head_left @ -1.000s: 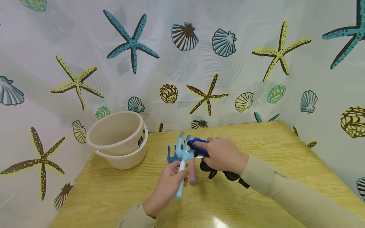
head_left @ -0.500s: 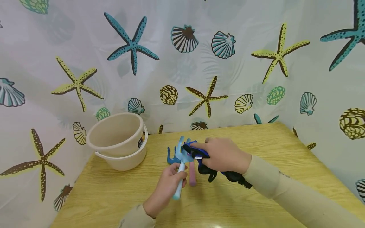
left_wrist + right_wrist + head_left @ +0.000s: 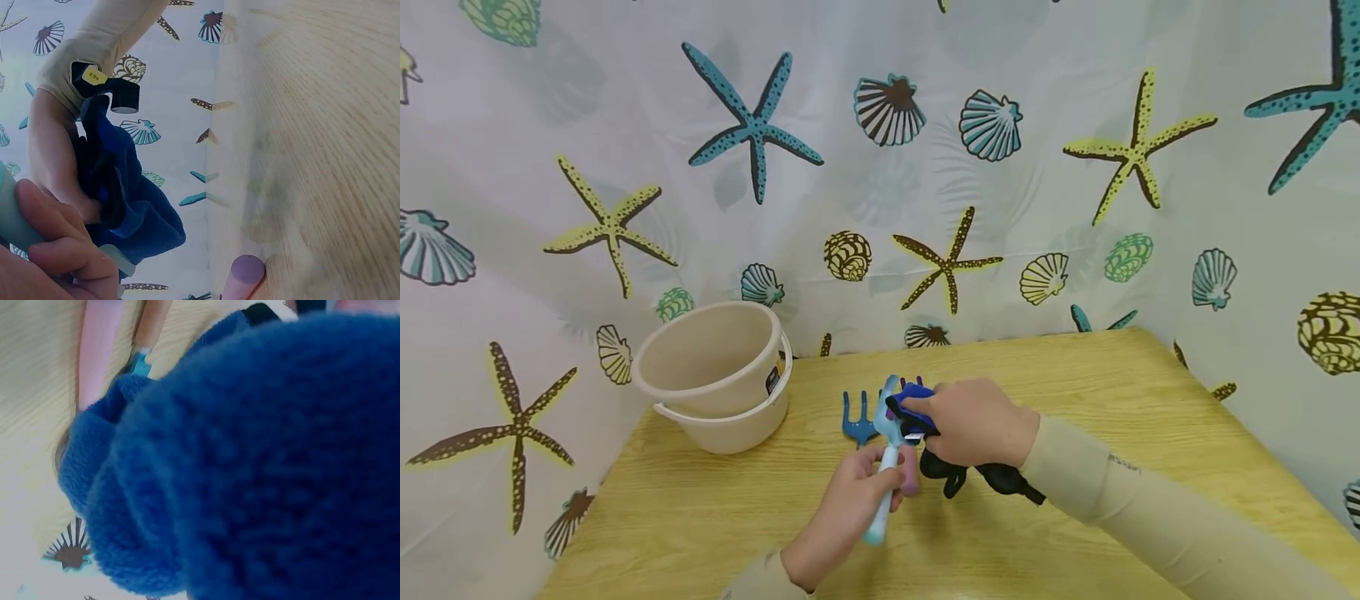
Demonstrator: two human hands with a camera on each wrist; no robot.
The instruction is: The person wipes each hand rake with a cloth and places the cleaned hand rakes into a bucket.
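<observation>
My left hand point(image 3: 850, 500) grips the handle of a light blue garden hand rake point(image 3: 889, 421), its tines pointing away from me above the table. My right hand point(image 3: 981, 421) holds a blue fuzzy cloth point(image 3: 917, 400) with black edging against the rake's tined head. Part of that head is covered by the cloth. In the left wrist view the bunched cloth point(image 3: 137, 194) hangs beside the left fingers. Cloth point(image 3: 250, 456) fills most of the right wrist view, hiding the right fingers there.
Under the hands lie a dark blue rake point(image 3: 859, 423) and a pink-handled tool point(image 3: 910, 471) with purple tines, partly hidden. Two nested cream buckets point(image 3: 715, 400) stand at the table's back left. A patterned curtain point(image 3: 880, 192) surrounds the wooden table point(image 3: 1075, 367).
The cloth has shifted along the light blue rake's tines, covering different parts of them. Both hands sit slightly lower in the head view, and the rake has turned a little.
</observation>
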